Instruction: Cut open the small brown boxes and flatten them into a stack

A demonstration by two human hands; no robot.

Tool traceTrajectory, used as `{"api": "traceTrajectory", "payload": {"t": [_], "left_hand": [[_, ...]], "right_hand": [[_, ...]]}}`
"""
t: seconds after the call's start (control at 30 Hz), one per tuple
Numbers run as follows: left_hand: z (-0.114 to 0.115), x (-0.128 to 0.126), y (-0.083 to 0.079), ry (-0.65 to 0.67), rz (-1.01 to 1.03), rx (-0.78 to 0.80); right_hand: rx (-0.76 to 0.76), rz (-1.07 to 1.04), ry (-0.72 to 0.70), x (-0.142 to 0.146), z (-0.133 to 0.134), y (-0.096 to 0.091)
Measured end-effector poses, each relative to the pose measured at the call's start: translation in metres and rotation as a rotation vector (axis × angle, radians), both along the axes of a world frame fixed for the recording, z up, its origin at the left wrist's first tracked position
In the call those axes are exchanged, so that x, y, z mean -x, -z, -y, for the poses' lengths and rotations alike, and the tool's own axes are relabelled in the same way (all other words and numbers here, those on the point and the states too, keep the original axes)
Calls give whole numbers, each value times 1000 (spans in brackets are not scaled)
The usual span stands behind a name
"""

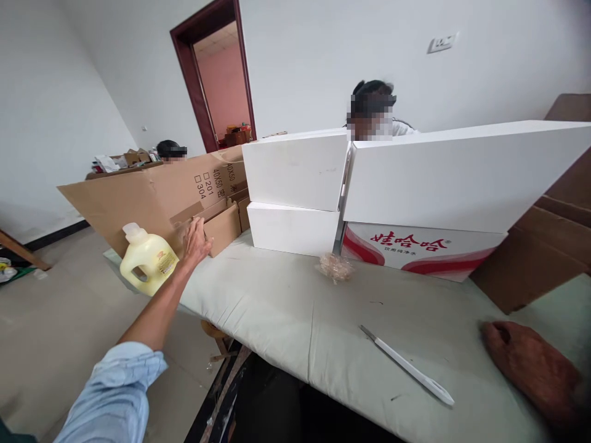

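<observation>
My left hand [196, 241] reaches far out to the left end of the table and touches a small brown cardboard box [221, 226] with spread fingers. A pale yellow jug with a white cap [146, 261] stands just left of that hand at the table's corner. My right hand [530, 363] rests on the grey-white table cover [295, 314] at the near right, fingers curled with nothing in them. A white utility knife [409, 366] lies on the cover between the hands, nearer the right one.
Stacked white boxes [295, 169] and a long white box [457, 172] on a red-printed carton [415, 249] wall off the table's far side. A crumpled clear wrapper [335, 266] lies before them. Large cardboard sheets [138, 197] stand left. Two persons sit behind the boxes.
</observation>
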State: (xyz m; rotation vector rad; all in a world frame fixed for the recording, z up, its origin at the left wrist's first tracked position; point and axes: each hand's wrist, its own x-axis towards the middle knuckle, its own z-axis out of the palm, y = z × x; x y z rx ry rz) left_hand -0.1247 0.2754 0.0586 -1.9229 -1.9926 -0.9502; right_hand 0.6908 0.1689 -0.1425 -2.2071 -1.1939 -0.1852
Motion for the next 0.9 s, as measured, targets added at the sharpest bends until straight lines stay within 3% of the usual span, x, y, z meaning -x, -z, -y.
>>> {"api": "traceTrajectory", "payload": {"t": [0.07, 0.17, 0.33, 0.43, 0.53, 0.73, 0.9], "left_hand": [[-22, 8, -7, -12, -23, 40], [-36, 14, -3, -38, -42, 87], [-19, 17, 12, -58, -69, 76], [12, 15, 17, -23, -75, 40], [60, 9, 23, 55, -64, -11], [166, -24, 38, 255, 11, -73], [218, -71, 31, 515, 96, -133]], "right_hand": [[64, -67, -27, 3, 4, -6], [87, -121, -26, 10, 9, -17], [111, -160, 29, 17, 10, -28], [114, -167, 23, 20, 10, -30], [78, -169, 43, 29, 12, -36], [99, -206, 32, 71, 29, -75], [39, -225, -207, 129, 44, -94]]}}
